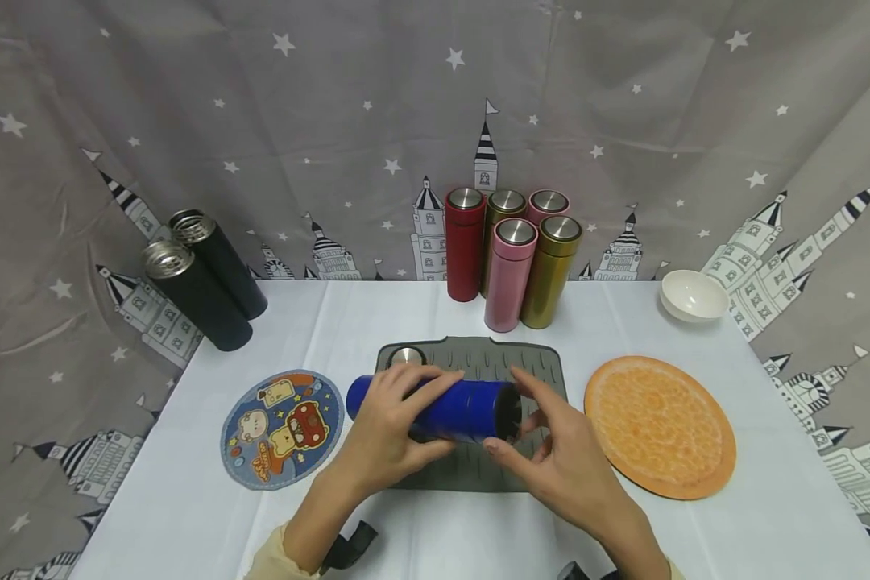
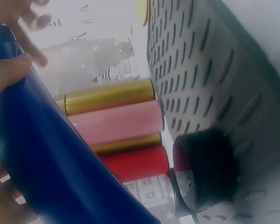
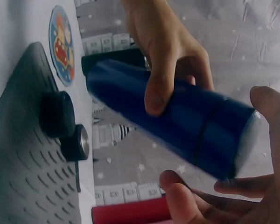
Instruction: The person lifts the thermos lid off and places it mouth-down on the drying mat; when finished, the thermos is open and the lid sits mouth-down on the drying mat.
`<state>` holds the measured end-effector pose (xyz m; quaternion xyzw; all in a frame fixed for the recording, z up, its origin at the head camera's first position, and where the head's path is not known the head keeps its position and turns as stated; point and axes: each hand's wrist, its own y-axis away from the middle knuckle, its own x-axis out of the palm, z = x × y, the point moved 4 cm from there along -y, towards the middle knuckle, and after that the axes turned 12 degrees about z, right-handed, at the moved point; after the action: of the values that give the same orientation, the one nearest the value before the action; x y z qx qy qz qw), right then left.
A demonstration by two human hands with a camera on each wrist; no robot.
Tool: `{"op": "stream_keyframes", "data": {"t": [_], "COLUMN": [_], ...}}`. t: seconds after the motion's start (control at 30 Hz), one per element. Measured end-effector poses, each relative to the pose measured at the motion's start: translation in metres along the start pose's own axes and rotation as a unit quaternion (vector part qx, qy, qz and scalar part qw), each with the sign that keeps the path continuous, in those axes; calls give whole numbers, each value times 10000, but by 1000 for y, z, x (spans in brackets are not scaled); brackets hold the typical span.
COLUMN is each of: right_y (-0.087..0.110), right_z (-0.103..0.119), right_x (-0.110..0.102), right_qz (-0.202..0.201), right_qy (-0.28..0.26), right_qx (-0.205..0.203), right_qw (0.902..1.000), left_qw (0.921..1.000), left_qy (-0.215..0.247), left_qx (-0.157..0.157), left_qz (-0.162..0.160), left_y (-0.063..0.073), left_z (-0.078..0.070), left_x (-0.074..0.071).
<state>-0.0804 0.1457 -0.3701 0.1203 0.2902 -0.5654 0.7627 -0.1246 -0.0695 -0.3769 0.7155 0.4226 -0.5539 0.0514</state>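
Observation:
A blue thermos bottle (image 1: 449,411) is held sideways above a grey ribbed mat (image 1: 464,477), its lidded end pointing right. My left hand (image 1: 379,431) grips it around the body, thumb below and fingers over the top. Around the shiny end of the lid, my right hand (image 1: 569,455) has its fingers spread; the right wrist view shows a gap between most of them and the lid. Two black lids, one nearer (image 3: 57,114) and one farther (image 3: 78,142), stand on the mat. In the head view, the left hand hides one of them.
Two black bottles (image 1: 199,298) without lids stand at the back left. Several red, pink and gold bottles (image 1: 509,278) are grouped behind the mat. A cartoon placemat (image 1: 283,431) lies left, an orange round placemat (image 1: 660,427) right. A white bowl (image 1: 694,296) sits at the back right.

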Motion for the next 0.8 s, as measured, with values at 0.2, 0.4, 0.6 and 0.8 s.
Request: {"op": "stream_keyframes", "data": {"t": [0.2, 0.4, 0.6, 0.8], "right_y": [-7, -8, -7, -5], "right_z": [5, 10, 11, 8], "right_x": [7, 7, 6, 9], "right_qz": [-312, -698, -888, -925], "right_qy": [134, 203, 197, 129], "right_qx": [76, 390, 153, -645], "right_qw": [9994, 9966, 9957, 9935], "left_qw": [9999, 9998, 9989, 9977], "left_qy": [-88, -213, -461, -601], "left_qx": [26, 1, 73, 240], "left_qz": [52, -21, 37, 187], "left_y": [0, 1, 3, 3], "left_z": [-4, -4, -6, -7], "left_x": [10, 12, 18, 19]}}
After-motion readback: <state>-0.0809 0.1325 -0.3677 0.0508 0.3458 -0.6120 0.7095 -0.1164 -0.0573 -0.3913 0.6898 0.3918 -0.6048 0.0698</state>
